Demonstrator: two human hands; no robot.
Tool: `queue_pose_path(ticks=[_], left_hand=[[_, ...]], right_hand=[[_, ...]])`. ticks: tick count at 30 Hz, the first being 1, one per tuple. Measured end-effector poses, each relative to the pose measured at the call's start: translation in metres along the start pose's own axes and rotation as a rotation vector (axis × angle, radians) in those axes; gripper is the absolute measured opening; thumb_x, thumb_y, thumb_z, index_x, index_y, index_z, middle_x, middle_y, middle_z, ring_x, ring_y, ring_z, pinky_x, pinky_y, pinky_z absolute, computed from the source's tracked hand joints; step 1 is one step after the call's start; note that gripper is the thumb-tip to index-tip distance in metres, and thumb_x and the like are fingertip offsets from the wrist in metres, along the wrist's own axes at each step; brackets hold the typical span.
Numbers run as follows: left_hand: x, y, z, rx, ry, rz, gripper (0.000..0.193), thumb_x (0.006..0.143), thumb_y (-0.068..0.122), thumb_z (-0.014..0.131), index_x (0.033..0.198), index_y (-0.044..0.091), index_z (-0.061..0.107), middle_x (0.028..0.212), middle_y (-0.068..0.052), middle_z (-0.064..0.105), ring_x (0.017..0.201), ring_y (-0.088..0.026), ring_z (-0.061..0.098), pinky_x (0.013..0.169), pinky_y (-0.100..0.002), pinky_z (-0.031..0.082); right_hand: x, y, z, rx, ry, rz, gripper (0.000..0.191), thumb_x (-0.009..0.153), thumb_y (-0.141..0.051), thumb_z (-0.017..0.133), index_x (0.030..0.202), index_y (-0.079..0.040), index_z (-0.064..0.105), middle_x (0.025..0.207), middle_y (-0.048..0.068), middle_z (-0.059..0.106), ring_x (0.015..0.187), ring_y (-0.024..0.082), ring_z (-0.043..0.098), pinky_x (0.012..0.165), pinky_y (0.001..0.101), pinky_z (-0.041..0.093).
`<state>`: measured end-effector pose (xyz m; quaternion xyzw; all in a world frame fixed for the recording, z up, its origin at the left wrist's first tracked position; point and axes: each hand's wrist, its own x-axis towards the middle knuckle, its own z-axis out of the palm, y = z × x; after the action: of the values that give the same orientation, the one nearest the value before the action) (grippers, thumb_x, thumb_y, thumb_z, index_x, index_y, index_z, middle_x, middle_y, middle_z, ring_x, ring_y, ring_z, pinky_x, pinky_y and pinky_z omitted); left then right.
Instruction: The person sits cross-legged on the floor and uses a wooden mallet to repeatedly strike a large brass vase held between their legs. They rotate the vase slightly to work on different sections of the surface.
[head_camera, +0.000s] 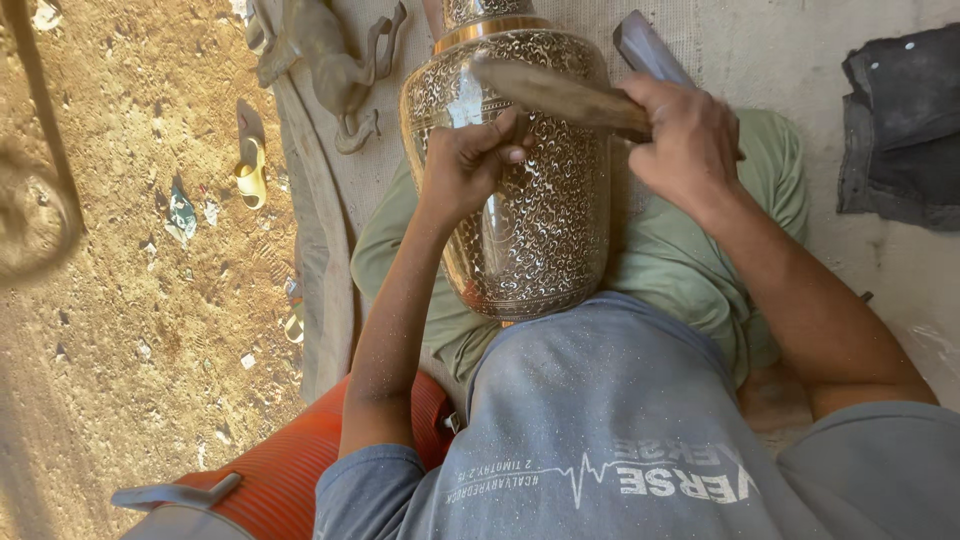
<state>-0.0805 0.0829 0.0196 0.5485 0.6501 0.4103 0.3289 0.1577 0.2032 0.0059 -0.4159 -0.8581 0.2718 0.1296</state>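
Grey T-shirt fabric fills the bottom of the head view, closest to the camera. Beyond it, a large engraved brass vase (520, 170) lies across the person's lap on green trousers (690, 260), its long axis running away from the body, neck pointing to the top edge. Left hand (470, 160) rests on the vase's upper shoulder, fingers pinched together as if around a small tool, though I cannot tell what. Right hand (685, 140) is clamped on a wooden mallet (560, 95), whose head reaches leftward over the left hand. An orange ribbed container (300, 460) sits at lower left beside sandy ground (120, 300).
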Motion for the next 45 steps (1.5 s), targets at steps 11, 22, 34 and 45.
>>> queue_pose_path(ticks=[11, 22, 34, 45], left_hand=[[0.0, -0.003, -0.003, 0.038, -0.004, 0.025, 0.017, 0.095, 0.006, 0.074, 0.11, 0.012, 0.078, 0.097, -0.001, 0.082, 0.081, -0.006, 0.077, 0.069, -0.025, 0.067], [0.001, 0.006, -0.007, 0.037, -0.023, -0.036, 0.019, 0.093, 0.006, 0.075, 0.111, 0.009, 0.079, 0.088, -0.001, 0.081, 0.064, -0.004, 0.069, 0.058, -0.025, 0.058], [0.0, 0.011, -0.011, 0.01, -0.038, -0.001, 0.026, 0.09, 0.001, 0.075, 0.115, 0.005, 0.076, 0.085, -0.002, 0.079, 0.065, -0.004, 0.066, 0.06, -0.025, 0.057], [0.003, 0.004, -0.01, 0.003, -0.044, 0.056, 0.03, 0.09, 0.004, 0.074, 0.12, 0.007, 0.073, 0.093, -0.002, 0.08, 0.073, -0.004, 0.07, 0.064, -0.026, 0.061]], right_hand=[[-0.004, -0.003, 0.001, 0.195, 0.069, -0.07, 0.04, 0.082, 0.005, 0.076, 0.117, -0.012, 0.069, 0.086, -0.001, 0.07, 0.078, 0.016, 0.067, 0.077, 0.0422, 0.049], [-0.01, -0.006, 0.004, 0.44, 0.135, -0.004, 0.052, 0.084, -0.003, 0.075, 0.132, -0.017, 0.062, 0.092, -0.004, 0.072, 0.08, 0.011, 0.067, 0.083, 0.0377, 0.053], [-0.015, -0.009, 0.011, 0.451, 0.092, 0.03, 0.044, 0.086, -0.001, 0.078, 0.128, -0.006, 0.066, 0.101, 0.013, 0.073, 0.088, 0.025, 0.071, 0.079, 0.0381, 0.056], [-0.013, -0.014, 0.011, 0.461, 0.14, 0.022, 0.046, 0.089, -0.003, 0.079, 0.133, -0.006, 0.066, 0.102, 0.011, 0.076, 0.092, 0.021, 0.075, 0.08, 0.0373, 0.059]])
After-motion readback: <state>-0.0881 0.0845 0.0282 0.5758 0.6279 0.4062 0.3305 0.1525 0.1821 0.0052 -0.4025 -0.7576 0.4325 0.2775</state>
